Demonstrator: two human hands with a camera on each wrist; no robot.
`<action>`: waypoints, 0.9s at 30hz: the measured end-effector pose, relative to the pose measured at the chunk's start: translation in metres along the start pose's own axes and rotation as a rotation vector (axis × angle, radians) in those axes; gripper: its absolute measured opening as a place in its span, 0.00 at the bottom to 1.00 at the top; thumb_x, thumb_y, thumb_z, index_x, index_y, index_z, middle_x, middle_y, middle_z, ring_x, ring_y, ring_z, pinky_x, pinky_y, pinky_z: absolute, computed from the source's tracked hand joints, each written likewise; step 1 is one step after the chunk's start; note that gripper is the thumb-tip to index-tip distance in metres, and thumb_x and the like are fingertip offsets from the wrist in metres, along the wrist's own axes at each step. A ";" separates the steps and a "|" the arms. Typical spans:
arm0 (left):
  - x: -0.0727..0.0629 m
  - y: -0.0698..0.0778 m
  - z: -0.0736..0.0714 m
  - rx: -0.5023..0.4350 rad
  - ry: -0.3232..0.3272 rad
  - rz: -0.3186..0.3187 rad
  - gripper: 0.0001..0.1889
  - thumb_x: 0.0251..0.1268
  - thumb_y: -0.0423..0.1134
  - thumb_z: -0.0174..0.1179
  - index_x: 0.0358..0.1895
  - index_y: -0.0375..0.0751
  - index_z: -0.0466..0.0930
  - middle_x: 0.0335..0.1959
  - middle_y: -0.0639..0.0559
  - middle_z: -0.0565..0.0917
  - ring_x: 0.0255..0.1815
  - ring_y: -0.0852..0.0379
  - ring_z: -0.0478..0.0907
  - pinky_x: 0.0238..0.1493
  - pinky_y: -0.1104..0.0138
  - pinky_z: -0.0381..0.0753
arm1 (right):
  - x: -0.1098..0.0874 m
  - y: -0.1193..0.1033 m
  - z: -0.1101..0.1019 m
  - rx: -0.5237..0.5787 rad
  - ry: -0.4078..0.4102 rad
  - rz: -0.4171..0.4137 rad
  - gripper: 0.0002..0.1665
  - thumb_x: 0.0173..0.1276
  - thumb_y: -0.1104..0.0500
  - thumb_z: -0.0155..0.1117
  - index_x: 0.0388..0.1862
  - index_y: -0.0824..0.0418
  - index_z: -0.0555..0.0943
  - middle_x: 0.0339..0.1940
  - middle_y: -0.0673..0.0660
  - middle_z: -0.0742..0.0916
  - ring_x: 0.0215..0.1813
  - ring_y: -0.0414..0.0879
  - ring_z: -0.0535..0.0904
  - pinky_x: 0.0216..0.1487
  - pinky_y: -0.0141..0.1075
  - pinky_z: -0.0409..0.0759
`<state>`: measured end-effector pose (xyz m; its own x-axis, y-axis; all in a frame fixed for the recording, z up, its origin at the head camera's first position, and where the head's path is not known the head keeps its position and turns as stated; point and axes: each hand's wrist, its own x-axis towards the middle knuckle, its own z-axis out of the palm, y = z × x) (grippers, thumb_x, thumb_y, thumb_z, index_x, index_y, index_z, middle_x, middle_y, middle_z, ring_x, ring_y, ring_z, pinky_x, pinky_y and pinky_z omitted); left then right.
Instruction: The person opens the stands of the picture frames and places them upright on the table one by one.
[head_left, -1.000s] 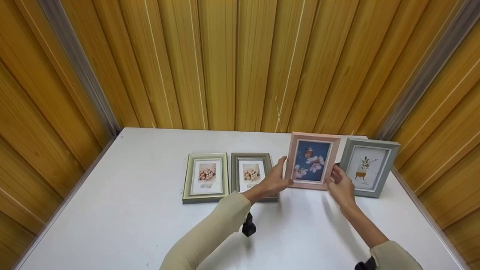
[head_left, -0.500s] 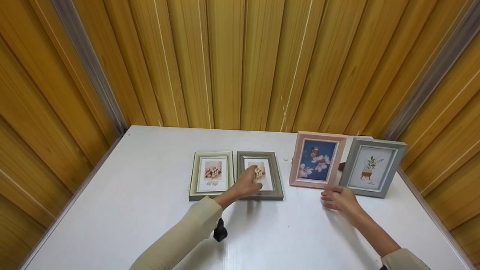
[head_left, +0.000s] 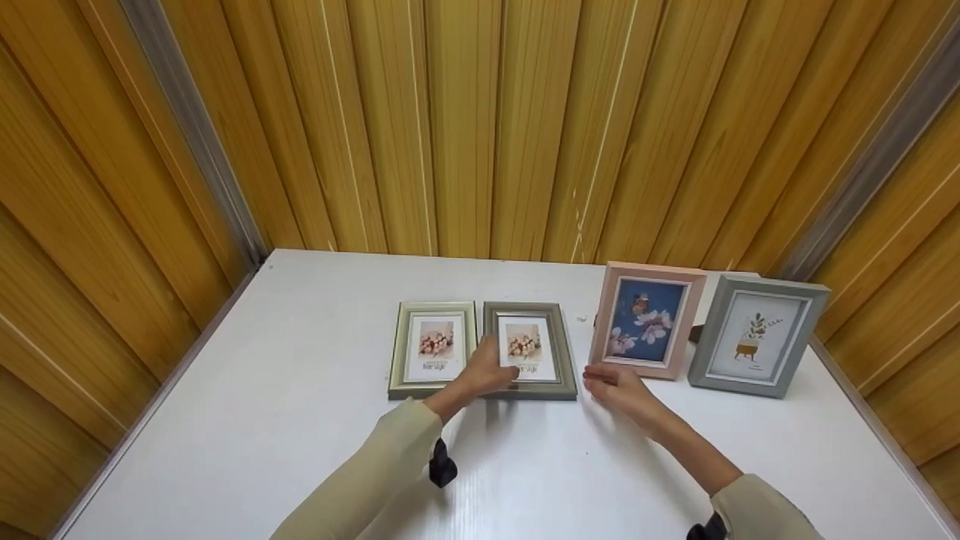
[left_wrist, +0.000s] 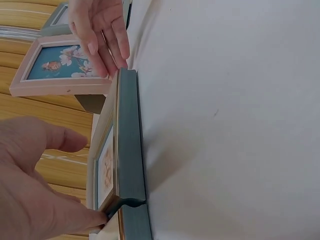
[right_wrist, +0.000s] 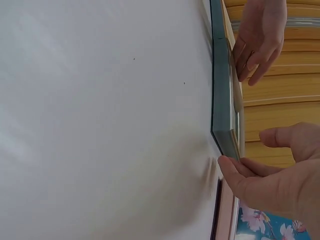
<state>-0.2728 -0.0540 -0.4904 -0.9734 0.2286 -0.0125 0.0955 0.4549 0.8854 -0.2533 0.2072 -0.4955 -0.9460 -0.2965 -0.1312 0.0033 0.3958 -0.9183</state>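
Note:
A dark olive-grey photo frame (head_left: 562, 349) lies face up with a floral picture. My left hand (head_left: 481, 373) hovers over its left side, fingertips at the seam beside a pale gold-green photo frame (head_left: 400, 360). In the left wrist view that hand's thumb (left_wrist: 67, 140) stands apart above the picture. My right hand (head_left: 626, 394) is by the dark frame's right side, fingers nearly straight; in the right wrist view its fingertips (right_wrist: 226, 165) are right at that frame's corner. A pink photo frame (head_left: 604, 319) with a blue blossom picture stands upright just behind the right hand.
A grey-green photo frame (head_left: 739, 385) with a potted-plant picture stands upright at the right. All the frames are on a white tabletop (head_left: 315, 330), its back edge against yellow wood-look panels (head_left: 457, 135).
My hands have let go of the pink frame, which stays standing. The left hand has moved left onto the dark frame; the right hand has come down and left to its right side.

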 end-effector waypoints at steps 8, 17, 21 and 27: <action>0.001 0.004 -0.004 -0.074 -0.020 -0.073 0.36 0.59 0.29 0.61 0.70 0.18 0.60 0.68 0.23 0.70 0.70 0.31 0.69 0.72 0.44 0.70 | 0.013 -0.009 0.020 -0.030 0.023 0.061 0.31 0.76 0.65 0.54 0.70 0.84 0.64 0.69 0.79 0.74 0.72 0.68 0.73 0.72 0.51 0.75; 0.001 0.000 0.000 -0.113 -0.029 -0.125 0.45 0.58 0.31 0.63 0.76 0.18 0.49 0.77 0.22 0.59 0.79 0.31 0.57 0.79 0.45 0.60 | 0.022 -0.012 0.031 0.033 0.036 0.083 0.31 0.75 0.67 0.51 0.69 0.87 0.62 0.67 0.82 0.74 0.68 0.66 0.77 0.67 0.48 0.79; 0.005 0.001 0.002 -0.154 0.007 -0.169 0.44 0.59 0.31 0.61 0.78 0.24 0.51 0.77 0.25 0.62 0.78 0.33 0.61 0.77 0.46 0.65 | 0.024 -0.014 0.035 0.055 0.078 0.101 0.30 0.74 0.68 0.50 0.68 0.88 0.63 0.65 0.83 0.75 0.65 0.66 0.78 0.65 0.48 0.81; 0.007 0.004 0.003 -0.168 0.134 -0.202 0.29 0.64 0.29 0.55 0.70 0.28 0.65 0.67 0.27 0.73 0.69 0.36 0.71 0.67 0.48 0.75 | 0.027 -0.014 0.040 0.018 0.183 0.086 0.26 0.66 0.73 0.54 0.61 0.87 0.71 0.56 0.79 0.81 0.56 0.59 0.82 0.52 0.38 0.84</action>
<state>-0.2784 -0.0475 -0.4884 -0.9890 0.0271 -0.1451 -0.1283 0.3286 0.9357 -0.2659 0.1585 -0.5012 -0.9851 -0.0981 -0.1411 0.0913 0.3972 -0.9132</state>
